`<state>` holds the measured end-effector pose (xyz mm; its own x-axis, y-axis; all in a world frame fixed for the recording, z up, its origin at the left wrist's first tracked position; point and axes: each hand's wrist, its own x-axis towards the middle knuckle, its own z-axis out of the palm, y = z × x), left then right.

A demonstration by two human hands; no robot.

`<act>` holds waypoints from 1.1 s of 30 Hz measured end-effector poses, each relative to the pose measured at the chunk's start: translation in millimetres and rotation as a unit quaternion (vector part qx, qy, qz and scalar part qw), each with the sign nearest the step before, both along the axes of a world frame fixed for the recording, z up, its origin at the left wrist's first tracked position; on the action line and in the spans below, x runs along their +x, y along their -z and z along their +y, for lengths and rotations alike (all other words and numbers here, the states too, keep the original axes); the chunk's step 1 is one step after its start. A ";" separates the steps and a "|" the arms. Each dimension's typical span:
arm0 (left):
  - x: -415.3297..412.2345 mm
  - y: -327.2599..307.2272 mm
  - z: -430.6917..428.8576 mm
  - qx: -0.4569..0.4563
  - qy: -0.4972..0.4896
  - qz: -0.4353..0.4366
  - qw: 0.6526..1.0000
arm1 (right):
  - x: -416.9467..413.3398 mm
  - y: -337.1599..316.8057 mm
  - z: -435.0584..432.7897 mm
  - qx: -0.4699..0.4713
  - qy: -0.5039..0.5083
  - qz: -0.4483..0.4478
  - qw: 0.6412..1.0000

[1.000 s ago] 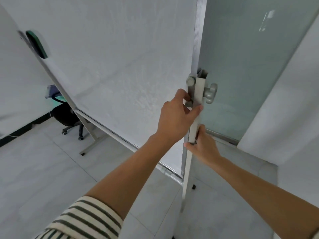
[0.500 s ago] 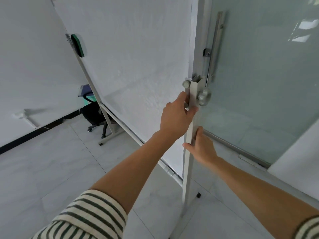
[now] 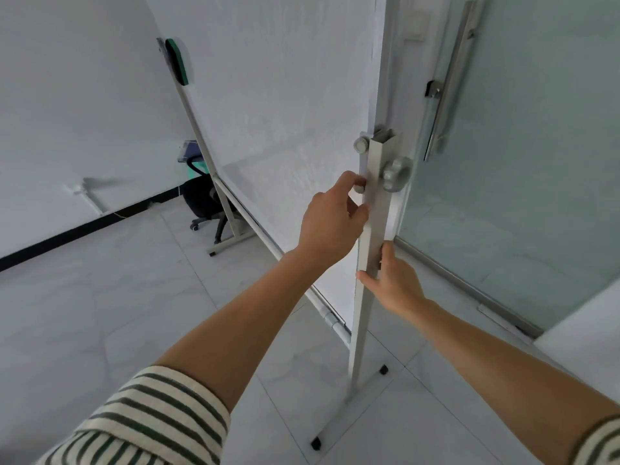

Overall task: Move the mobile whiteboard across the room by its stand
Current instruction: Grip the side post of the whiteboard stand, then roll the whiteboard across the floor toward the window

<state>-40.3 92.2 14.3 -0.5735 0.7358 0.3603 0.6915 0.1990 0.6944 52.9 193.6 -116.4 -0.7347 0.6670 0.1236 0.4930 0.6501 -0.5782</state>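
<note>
Both clenched on stand post (image 3: 377, 182): left grip (image 3: 330, 219) above, right grip (image 3: 394, 283) below. Whiteboard edge (image 3: 379, 62) near glass door (image 3: 520, 196) at 2 o'clock; open floor (image 3: 117, 313) at 8 o'clock.

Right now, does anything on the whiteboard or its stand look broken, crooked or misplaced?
Nothing stands out. The left hand and right hand grip the stand post, the whiteboard looks intact, the eraser clings to it.
</note>
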 end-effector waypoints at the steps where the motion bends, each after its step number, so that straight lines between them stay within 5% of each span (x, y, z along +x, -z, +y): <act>1: 3.8 3.0 -7.5 -0.006 -0.009 -0.009 1.000 | 7.2 4.4 1.1 -0.005 -0.017 -0.012 1.000; 7: 17.1 48.2 -84.7 -0.040 -0.114 -0.115 0.986 | 57.7 51.7 -11.7 -0.087 -0.096 -0.130 0.983; 17: 23.5 138.4 -254.6 -0.115 -0.244 -0.291 0.918 | 54.2 72.0 -83.1 -0.267 -0.159 -0.110 0.944; 26: -54.3 166.0 -405.5 -0.059 -0.364 -0.376 0.850 | -62.3 74.6 -158.5 -0.328 -0.126 -0.055 0.935; 33: -132.1 154.5 -480.9 -0.033 -0.410 -0.379 0.829 | -164.8 58.7 -221.0 -0.373 -0.116 -0.015 0.920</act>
